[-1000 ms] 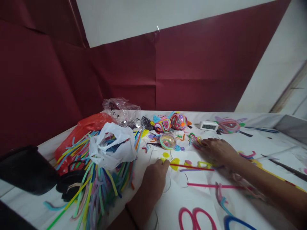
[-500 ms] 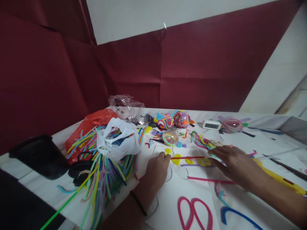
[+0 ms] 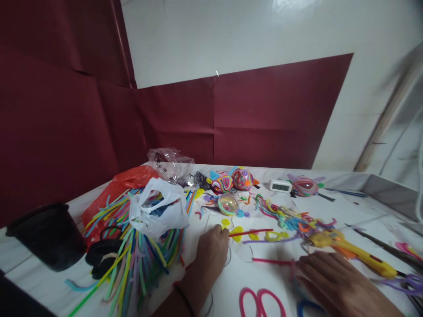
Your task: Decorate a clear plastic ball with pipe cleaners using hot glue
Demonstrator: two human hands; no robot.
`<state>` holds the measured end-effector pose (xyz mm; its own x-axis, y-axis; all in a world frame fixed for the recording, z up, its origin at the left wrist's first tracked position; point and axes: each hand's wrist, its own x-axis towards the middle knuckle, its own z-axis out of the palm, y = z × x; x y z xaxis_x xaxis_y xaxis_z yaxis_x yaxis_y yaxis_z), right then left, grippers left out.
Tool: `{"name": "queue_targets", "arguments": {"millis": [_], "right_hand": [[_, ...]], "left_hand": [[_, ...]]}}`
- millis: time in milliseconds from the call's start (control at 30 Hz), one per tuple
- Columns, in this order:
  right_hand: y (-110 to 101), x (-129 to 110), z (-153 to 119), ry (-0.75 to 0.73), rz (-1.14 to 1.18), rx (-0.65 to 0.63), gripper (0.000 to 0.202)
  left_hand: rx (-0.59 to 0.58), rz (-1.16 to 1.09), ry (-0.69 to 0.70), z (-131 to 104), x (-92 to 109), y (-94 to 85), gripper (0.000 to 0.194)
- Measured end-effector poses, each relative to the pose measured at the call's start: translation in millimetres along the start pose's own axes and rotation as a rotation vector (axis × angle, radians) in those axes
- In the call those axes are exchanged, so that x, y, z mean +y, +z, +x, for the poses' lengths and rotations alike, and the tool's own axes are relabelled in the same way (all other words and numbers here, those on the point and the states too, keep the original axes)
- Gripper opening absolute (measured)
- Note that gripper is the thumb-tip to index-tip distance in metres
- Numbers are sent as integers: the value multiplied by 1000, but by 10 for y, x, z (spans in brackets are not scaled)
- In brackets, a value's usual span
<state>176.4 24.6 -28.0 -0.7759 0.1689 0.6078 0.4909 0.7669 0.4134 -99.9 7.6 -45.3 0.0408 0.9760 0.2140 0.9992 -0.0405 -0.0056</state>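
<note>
My left hand (image 3: pixel 211 251) is closed in a pinch on the near end of a red pipe cleaner (image 3: pixel 253 232), which points to the right above the white paper. Lower right, my right hand (image 3: pixel 343 281) reaches down with bent fingers beside the end of a pink pipe cleaner (image 3: pixel 272 261); its thumb and fingertips are blurred and partly hidden. A blue pipe cleaner (image 3: pixel 309 305) shows partly beneath this hand. Two pink loops (image 3: pixel 262 304) lie on the paper between the hands. Yellow shapes (image 3: pixel 237 233) and a purple pipe cleaner (image 3: pixel 271 240) rest near the red one.
Pipe cleaners (image 3: pixel 132 268) spill from a white bag (image 3: pixel 158 209) at left, near a black bin (image 3: pixel 46 237). A clear ball (image 3: pixel 228 204) and decorated balls (image 3: pixel 243 179) stand behind. To the right are a yellow glue gun (image 3: pixel 360 253), a digital clock (image 3: pixel 280 186) and a pink-green ball (image 3: pixel 304 186).
My right hand has moved from beside the red pipe cleaner's far end down toward the near right. My left hand keeps its pinch. The view has tilted upward.
</note>
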Motion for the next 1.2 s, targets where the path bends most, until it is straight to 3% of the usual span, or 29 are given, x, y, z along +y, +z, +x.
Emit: {"name": "queue_targets", "arguments": {"millis": [200, 433, 567, 767, 933, 1000, 1067, 1167, 1200], "right_hand": [[150, -62, -350, 36, 56, -37, 22], [201, -144, -459, 20, 26, -8, 26], [147, -171, -468, 38, 85, -31, 24], [148, -145, -525, 74, 149, -17, 22], [125, -179, -497, 141, 184, -27, 20], [68, -191, -439, 116, 179, 2, 17], [5, -198, -377, 101, 179, 10, 18], [-71, -205, -301, 92, 178, -4, 22], [-90, -208, -282, 86, 179, -6, 24]], "left_hand": [[39, -15, -11, -27, 39, -95, 14], [139, -18, 78, -26, 57, -92, 12], [173, -35, 219, -81, 135, -100, 18], [299, -46, 547, -221, 349, -110, 19], [284, -33, 684, -368, 478, -265, 18], [248, -64, 659, -402, 423, -374, 18], [177, -146, 542, -420, 277, -482, 18], [88, -302, 151, -441, -64, -601, 24], [80, -308, 86, -454, -185, -626, 27]]}}
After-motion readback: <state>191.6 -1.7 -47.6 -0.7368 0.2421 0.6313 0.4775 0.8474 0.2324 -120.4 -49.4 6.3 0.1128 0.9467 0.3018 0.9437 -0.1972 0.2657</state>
